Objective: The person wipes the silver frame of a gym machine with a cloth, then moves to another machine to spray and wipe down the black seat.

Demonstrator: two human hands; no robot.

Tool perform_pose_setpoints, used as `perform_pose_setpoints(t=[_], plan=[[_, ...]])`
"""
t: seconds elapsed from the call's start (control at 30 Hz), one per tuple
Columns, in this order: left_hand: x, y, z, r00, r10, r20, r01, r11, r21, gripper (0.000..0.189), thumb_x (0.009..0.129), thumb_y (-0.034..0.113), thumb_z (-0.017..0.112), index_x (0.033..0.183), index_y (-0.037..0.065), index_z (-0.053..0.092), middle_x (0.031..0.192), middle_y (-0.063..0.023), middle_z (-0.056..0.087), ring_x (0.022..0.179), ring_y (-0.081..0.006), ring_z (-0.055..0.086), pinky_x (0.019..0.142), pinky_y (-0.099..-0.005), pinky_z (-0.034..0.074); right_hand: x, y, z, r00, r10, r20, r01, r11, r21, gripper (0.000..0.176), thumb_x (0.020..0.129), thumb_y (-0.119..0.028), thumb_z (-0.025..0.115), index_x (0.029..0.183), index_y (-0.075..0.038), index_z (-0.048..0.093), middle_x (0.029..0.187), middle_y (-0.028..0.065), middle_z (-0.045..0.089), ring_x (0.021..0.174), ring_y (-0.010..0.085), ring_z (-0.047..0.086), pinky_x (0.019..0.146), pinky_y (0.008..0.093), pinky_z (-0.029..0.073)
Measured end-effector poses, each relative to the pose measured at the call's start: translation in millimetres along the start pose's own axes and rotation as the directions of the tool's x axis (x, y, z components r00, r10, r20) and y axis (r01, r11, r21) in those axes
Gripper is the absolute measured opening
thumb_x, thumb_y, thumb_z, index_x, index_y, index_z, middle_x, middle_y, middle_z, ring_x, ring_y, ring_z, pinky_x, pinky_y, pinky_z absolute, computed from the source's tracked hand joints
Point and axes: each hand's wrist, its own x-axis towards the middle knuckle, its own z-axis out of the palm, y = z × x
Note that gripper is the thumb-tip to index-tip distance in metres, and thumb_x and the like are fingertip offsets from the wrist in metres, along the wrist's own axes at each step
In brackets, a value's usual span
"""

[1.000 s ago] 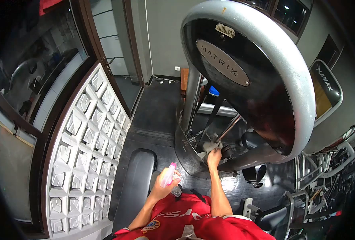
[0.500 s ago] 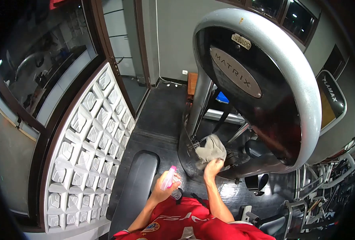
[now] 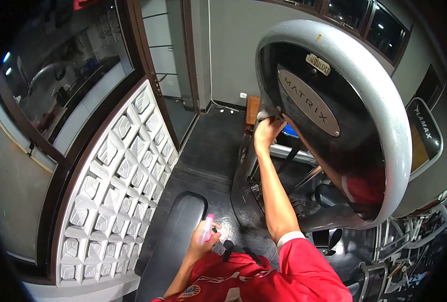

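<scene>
Now the right arm runs long and nearly straight out of the red sleeve (image 3: 309,261), up across the machine to the narrow side of its silver frame (image 3: 397,121), beside the dark oval panel. The right hand (image 3: 266,135) is raised there, back of the hand toward the camera, fingers curled around the grey cloth (image 3: 265,114) against the frame. Down low, the left arm is bent, and the left hand (image 3: 201,243) grips the clear spray bottle (image 3: 205,232), its pink top (image 3: 210,217) tipped upward, just beside the black pad (image 3: 180,229).

Hard to see up top: only a small pale piece of the cloth shows past the knuckles, and the right fingertips are hidden between the hand and the frame. The left palm is turned out of sight, and the bottle's lower part is partly covered by the fingers.

And what a change from half a second ago! The cloth was bunched in full view near the machine's base; now it's high on the frame, with the right arm stretched farther out. The left hand keeps the bottle low beside the pad.
</scene>
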Motion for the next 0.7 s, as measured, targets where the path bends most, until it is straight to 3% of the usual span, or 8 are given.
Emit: perform_pose_setpoints(t=[0.1,0.23,0.3,0.37,0.43,0.5,0.57,0.7], plan=[[0.7,0.5,-0.2,1.0,0.001,0.008,-0.001,0.999,0.039,0.031,0.081,-0.004,0.062,0.107,0.003,0.048,0.099,-0.0084,0.062,0.066,-0.0096,0.059,0.06,-0.0232,0.048,-9.7,-2.9,-4.8,0.993,0.116,-0.012,-0.107,0.95,0.292,0.038,0.083,-0.002,0.043,0.118,0.011,0.044,0.12,0.0281,0.05,0.116,0.0376,0.045,0.1,0.0405,0.032],[4.7,5.2,3.6,0.999,0.004,0.037,-0.006,0.999,0.044,0.03,0.081,-0.003,0.062,0.107,0.003,0.048,0.099,-0.0083,0.062,0.065,-0.0094,0.059,0.059,-0.0229,0.048,-75.8,70.6,-35.5,0.978,0.196,0.075,-0.184,0.973,-0.141,0.035,0.088,-0.013,0.046,0.118,0.006,0.048,0.109,0.0268,0.058,0.096,0.0423,0.058,0.081,0.0442,0.045],[4.9,11.6,7.4,1.0,0.018,0.005,-0.018,1.0,-0.016,0.024,0.081,0.002,0.066,0.102,0.003,0.053,0.085,-0.0044,0.061,0.063,-0.0085,0.059,0.055,-0.023,0.045,-106.2,105.8,-56.0,0.817,0.538,0.208,-0.432,0.81,-0.396,0.037,0.089,-0.018,0.047,0.118,0.003,0.052,0.106,0.0275,0.06,0.097,0.0426,0.059,0.082,0.0449,0.046],[3.8,15.5,7.2,1.0,0.02,0.012,-0.02,0.999,-0.025,0.026,0.081,0.002,0.065,0.103,0.003,0.052,0.088,-0.0047,0.062,0.064,-0.0087,0.059,0.055,-0.023,0.046,-115.9,116.9,-62.3,0.861,0.485,0.155,-0.43,0.856,-0.288,0.036,0.088,-0.022,0.047,0.11,0.005,0.057,0.103,0.0294,0.061,0.1,0.0416,0.058,0.084,0.0446,0.046],[-0.5,15.2,7.3,1.0,0.017,0.022,-0.016,0.999,-0.036,0.028,0.081,0.002,0.065,0.105,0.003,0.051,0.09,-0.005,0.062,0.064,-0.0089,0.059,0.056,-0.023,0.046,-117.3,125.6,-71.4,0.75,0.636,0.181,-0.515,0.733,-0.443,0.037,0.089,-0.022,0.046,0.108,0.008,0.057,0.103,0.029,0.061,0.1,0.0406,0.059,0.085,0.0428,0.046],[-3.3,11.6,5.2,0.999,0.036,0.036,-0.033,0.997,-0.076,0.029,0.082,0.002,0.065,0.106,0.003,0.049,0.093,-0.0063,0.062,0.065,-0.0092,0.06,0.056,-0.023,0.046,-115.9,104.1,-84.1,0.725,0.666,0.175,-0.587,0.731,-0.347,0.034,0.09,-0.015,0.044,0.111,0.01,0.054,0.108,0.0245,0.062,0.097,0.0374,0.061,0.085,0.0418,0.046],[-5.3,12.5,2.7,0.998,0.024,0.06,-0.021,0.998,-0.051,0.029,0.082,-0.001,0.062,0.107,0.002,0.048,0.097,-0.0081,0.061,0.065,-0.0094,0.06,0.058,-0.0229,0.047,-122.6,103.9,-97.2,0.698,0.649,0.304,-0.701,0.706,0.102,0.03,0.092,-0.009,0.041,0.114,0.008,0.054,0.111,0.0179,0.061,0.096,0.0299,0.062,0.084,0.038,0.048],[-9.1,9.8,0.4,0.998,0.035,0.045,-0.027,0.986,-0.163,0.031,0.082,-0.005,0.059,0.109,0.001,0.046,0.104,-0.0105,0.055,0.063,-0.0097,0.058,0.059,-0.0236,0.048,-112.4,14.7,-157.0,0.504,0.675,0.538,-0.859,0.33,0.391,0.028,0.095,-0.011,0.043,0.121,-0.002,0.051,0.113,0.011,0.06,0.101,0.0207,0.061,0.087,0.0319,0.049]])
